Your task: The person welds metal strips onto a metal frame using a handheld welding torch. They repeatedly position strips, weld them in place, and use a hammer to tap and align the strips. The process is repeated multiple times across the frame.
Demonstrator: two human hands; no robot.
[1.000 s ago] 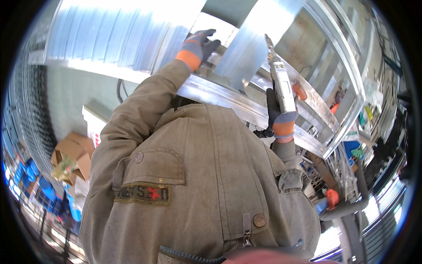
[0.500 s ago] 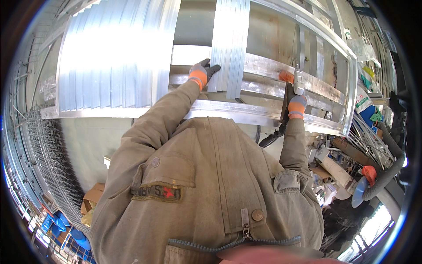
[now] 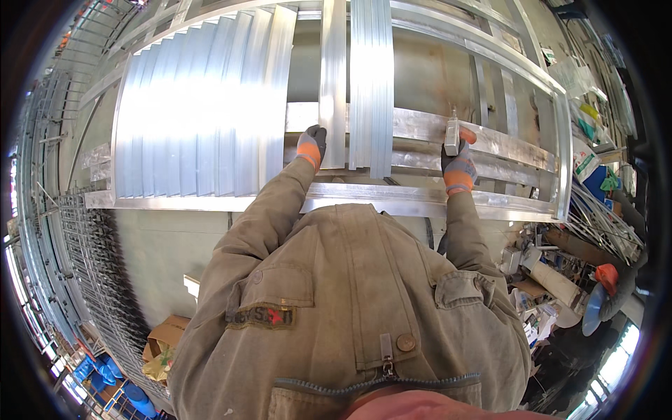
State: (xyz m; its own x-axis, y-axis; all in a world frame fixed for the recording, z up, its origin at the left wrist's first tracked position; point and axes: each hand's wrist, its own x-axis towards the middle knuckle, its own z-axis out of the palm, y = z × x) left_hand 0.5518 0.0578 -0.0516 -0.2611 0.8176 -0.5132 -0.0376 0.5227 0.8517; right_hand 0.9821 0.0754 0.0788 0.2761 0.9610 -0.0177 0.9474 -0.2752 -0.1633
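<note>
My left hand (image 3: 312, 145), in a grey and orange glove with dark fingers, grips the left edge of a single silver metal slat (image 3: 334, 77) near its lower end. That slat lies across the metal frame (image 3: 392, 196), apart from the slats on both sides. To its right lie several ribbed slats (image 3: 371, 84) side by side. My right hand (image 3: 458, 166), gloved alike, is closed around a small silver block-shaped tool (image 3: 453, 137) with a thin tip and an orange part beside it. The fingers partly hide the tool, so its kind is unclear.
Overlapping slats (image 3: 203, 105) cover the frame's left part. Flat crossbars (image 3: 511, 141) run under the work at right. A cardboard box (image 3: 166, 336) and wire racks (image 3: 98, 259) stand at lower left. Metal rods (image 3: 605, 224), an orange-red object (image 3: 607, 278) and clutter fill the right side.
One slat now lies separate between the left group and the ribbed slats, with my left hand on it. My right hand has shifted slightly left with the tool. The view has shifted.
</note>
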